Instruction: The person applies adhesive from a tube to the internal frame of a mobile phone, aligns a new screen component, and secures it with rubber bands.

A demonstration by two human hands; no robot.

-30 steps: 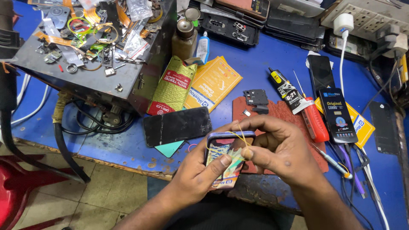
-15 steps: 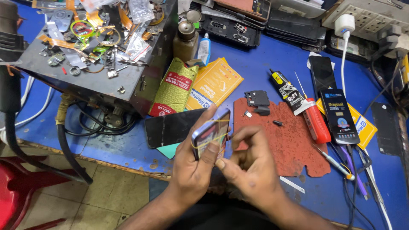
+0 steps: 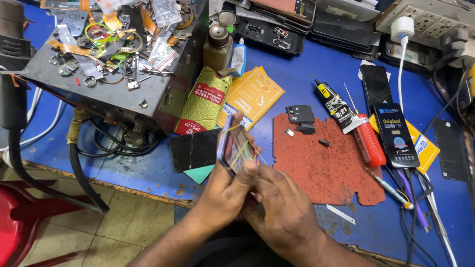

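My left hand grips a phone standing on edge, tilted up over the front of the blue bench. Thin rubber bands cross the phone's body. My right hand sits just right of it, fingers pinched on a band at the phone's lower corner. A black screen panel lies flat on the bench just left of the phone, over a teal card. A rust-red work mat lies to the right with small black parts on its far edge.
A grey metal box strewn with scrap parts stands at the far left. Green and yellow packets lie behind the phone. A glue tube, red screwdriver, boxed phone part and cables lie at right. A red stool stands below left.
The phone has gone from lying flat in both hands to standing on edge. My right hand dropped from above the phone to its lower right corner, stretching a rubber band.
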